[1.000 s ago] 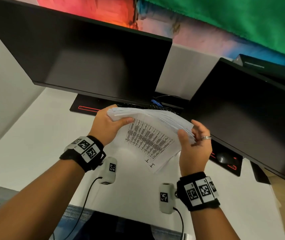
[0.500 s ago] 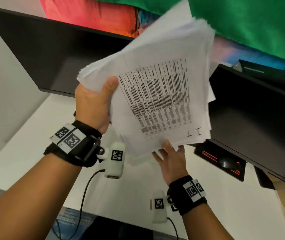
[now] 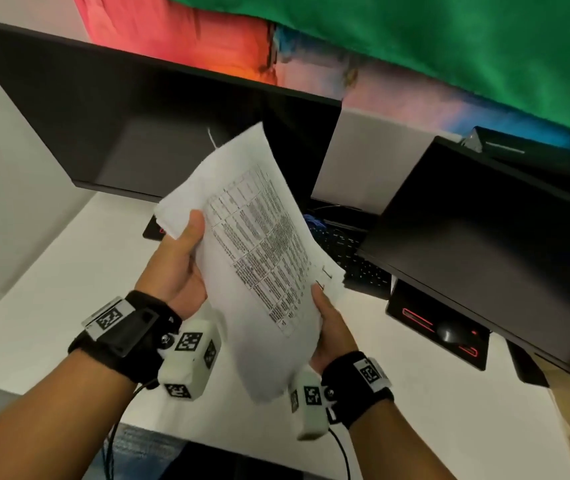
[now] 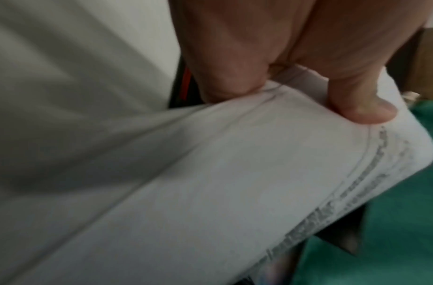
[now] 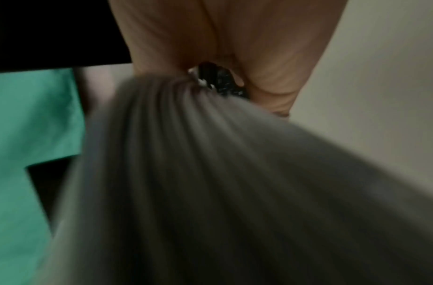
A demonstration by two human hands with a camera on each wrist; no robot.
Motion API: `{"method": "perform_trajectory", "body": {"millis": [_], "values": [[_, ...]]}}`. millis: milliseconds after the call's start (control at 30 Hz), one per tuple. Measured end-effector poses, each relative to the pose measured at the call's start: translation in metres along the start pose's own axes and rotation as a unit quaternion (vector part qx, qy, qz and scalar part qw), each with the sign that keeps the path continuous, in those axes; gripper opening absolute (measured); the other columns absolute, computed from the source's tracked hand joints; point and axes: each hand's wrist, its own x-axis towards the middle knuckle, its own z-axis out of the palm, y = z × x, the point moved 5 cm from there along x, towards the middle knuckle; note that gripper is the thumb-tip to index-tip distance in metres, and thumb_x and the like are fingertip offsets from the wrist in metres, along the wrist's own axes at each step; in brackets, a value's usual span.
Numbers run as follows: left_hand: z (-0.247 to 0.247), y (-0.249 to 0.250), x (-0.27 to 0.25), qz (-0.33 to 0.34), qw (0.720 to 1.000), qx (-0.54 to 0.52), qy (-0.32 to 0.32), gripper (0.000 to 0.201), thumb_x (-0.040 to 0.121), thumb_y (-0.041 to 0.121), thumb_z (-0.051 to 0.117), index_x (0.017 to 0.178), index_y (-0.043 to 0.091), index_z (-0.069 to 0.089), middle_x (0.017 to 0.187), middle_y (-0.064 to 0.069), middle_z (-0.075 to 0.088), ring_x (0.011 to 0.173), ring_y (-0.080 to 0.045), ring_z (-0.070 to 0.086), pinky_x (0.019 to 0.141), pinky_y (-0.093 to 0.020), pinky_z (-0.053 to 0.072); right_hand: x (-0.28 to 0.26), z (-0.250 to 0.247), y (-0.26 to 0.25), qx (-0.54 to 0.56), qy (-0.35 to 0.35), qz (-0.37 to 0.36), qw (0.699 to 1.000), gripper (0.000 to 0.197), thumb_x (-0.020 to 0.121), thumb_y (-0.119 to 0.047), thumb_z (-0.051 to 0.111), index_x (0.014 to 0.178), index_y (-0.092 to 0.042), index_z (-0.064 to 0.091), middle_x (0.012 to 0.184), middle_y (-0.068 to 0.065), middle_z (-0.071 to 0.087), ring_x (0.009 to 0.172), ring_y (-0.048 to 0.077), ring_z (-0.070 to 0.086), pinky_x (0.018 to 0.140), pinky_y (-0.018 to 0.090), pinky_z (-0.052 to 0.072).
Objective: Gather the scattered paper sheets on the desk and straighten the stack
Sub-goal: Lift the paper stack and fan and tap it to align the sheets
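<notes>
paper stack [image 3: 249, 258] now lower and tilted versus half a second ago, held above the desk [image 3: 44, 292]. left hand [image 3: 176, 271] pinches its upper edge, right hand [image 3: 332, 327] now grips the lower edge; sheets gathered, edges still uneven.

Bare forearms — black wristbands [image 3: 127, 337] (square-coded tags), white wrist cameras [image 3: 190, 362], cabled.
</notes>
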Motion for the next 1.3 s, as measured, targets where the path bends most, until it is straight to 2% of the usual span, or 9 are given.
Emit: {"method": "perform_trajectory", "body": {"millis": [233, 333, 433, 567, 767, 1000, 1100, 1167, 1300], "values": [[-0.147, -0.071, -0.012, -0.119, 0.966, 0.05, 0.225, 0.07, 0.073, 0.05, 0.082, 0.127, 0.008, 0.066, 0.125, -0.016, 0.07, 0.115, -0.032, 0.068, 0.103, -0.053, 0.049, 0.001, -0.051, 0.031, -0.062, 0.155, 0.0, 0.986, 0.038, 0.087, -0.004, 0.07, 0.124, -0.006, 0.065, 0.119, 0.019, 0.07, 0.112, 0.04, 0.065, 0.096, 0.06, 0.049], [-0.202, -0.102, -0.027, -0.185, 0.911, 0.164, 0.33, 0.082, 0.037, 0.042, 0.1, 0.099, -0.001, 0.069, 0.084, -0.015, 0.074, 0.07, -0.029, 0.069, 0.076, -0.049, 0.06, 0.001, -0.075, 0.043, -0.172, 0.243, 0.021, 0.954, 0.028, 0.081, -0.006, 0.077, 0.109, -0.01, 0.072, 0.105, 0.017, 0.075, 0.097, 0.039, 0.07, 0.084, 0.058, 0.056], [-0.204, -0.095, -0.035, -0.177, 0.854, 0.308, 0.381, 0.058, 0.068, 0.033, 0.091, 0.113, 0.007, 0.065, 0.066, -0.009, 0.055, 0.055, -0.023, 0.049, 0.054, -0.031, 0.053, 0.002, -0.097, 0.043, -0.25, 0.272, 0.023, 0.929, 0.021, 0.08, -0.009, 0.079, 0.1, -0.011, 0.073, 0.099, 0.016, 0.076, 0.09, 0.036, 0.072, 0.082, 0.058, 0.057], [-0.173, -0.074, -0.003, -0.13, 0.811, 0.517, 0.242, 0.043, 0.082, 0.055, 0.073, 0.087, 0.012, 0.072, 0.074, -0.003, 0.062, 0.067, -0.02, 0.055, 0.062, -0.027, 0.043, 0.005, -0.119, 0.031, -0.36, 0.256, 0.015, 0.897, 0.033, 0.073, -0.022, 0.082, 0.104, -0.017, 0.07, 0.108, 0.012, 0.074, 0.094, 0.031, 0.072, 0.085, 0.052, 0.059], [-0.139, -0.094, 0.031, -0.173, 0.755, 0.63, 0.051, 0.043, 0.09, 0.041, 0.07, 0.124, 0.014, 0.067, 0.119, -0.004, 0.072, 0.104, -0.024, 0.067, 0.09, -0.033, 0.05, -0.008, -0.081, -0.003, -0.342, 0.244, -0.072, 0.905, 0.017, 0.09, -0.017, 0.07, 0.107, -0.017, 0.067, 0.107, 0.009, 0.074, 0.09, 0.023, 0.072, 0.083, 0.041, 0.06], [-0.073, -0.038, 0.005, 0.139, 0.865, 0.478, 0.058, 0.03, 0.081, 0.005, 0.079, 0.104, 0.02, 0.067, 0.083, 0.03, 0.071, 0.08, 0.015, 0.066, 0.07, -0.003, 0.048, -0.074, -0.024, -0.073, -0.321, 0.209, -0.331, 0.862, 0.041, 0.086, -0.006, 0.072, 0.125, -0.016, 0.061, 0.115, -0.004, 0.071, 0.109, 0.008, 0.067, 0.092, 0.023, 0.055], [-0.064, -0.04, 0.002, 0.161, 0.849, 0.503, 0.009, 0.046, 0.075, 0.017, 0.082, 0.112, 0.033, 0.06, 0.101, 0.027, 0.066, 0.098, 0.011, 0.063, 0.082, -0.002, 0.044, -0.071, -0.028, -0.067, -0.379, 0.204, -0.31, 0.847, 0.047, 0.082, -0.005, 0.077, 0.125, -0.009, 0.059, 0.115, 0.002, 0.069, 0.106, 0.01, 0.067, 0.089, 0.027, 0.057], [-0.074, -0.047, 0.008, 0.135, 0.845, 0.517, 0.009, 0.055, 0.071, 0.024, 0.086, 0.118, 0.044, 0.063, 0.11, 0.026, 0.064, 0.108, 0.007, 0.061, 0.09, -0.004, 0.044, -0.063, -0.033, -0.06, -0.382, 0.194, -0.287, 0.857, 0.044, 0.08, 0.005, 0.075, 0.12, -0.006, 0.058, 0.105, 0.0, 0.067, 0.092, -0.004, 0.068, 0.079, 0.014, 0.054], [-0.086, -0.054, 0.016, 0.118, 0.855, 0.504, 0.007, 0.044, 0.077, 0.017, 0.084, 0.116, 0.032, 0.068, 0.111, 0.023, 0.071, 0.106, 0.005, 0.064, 0.093, -0.015, 0.049, -0.056, -0.04, -0.051, -0.435, 0.199, -0.269, 0.836, 0.035, 0.081, -0.002, 0.076, 0.093, -0.031, 0.061, 0.093, -0.007, 0.067, 0.079, -0.014, 0.065, 0.072, 0.006, 0.049]]}}
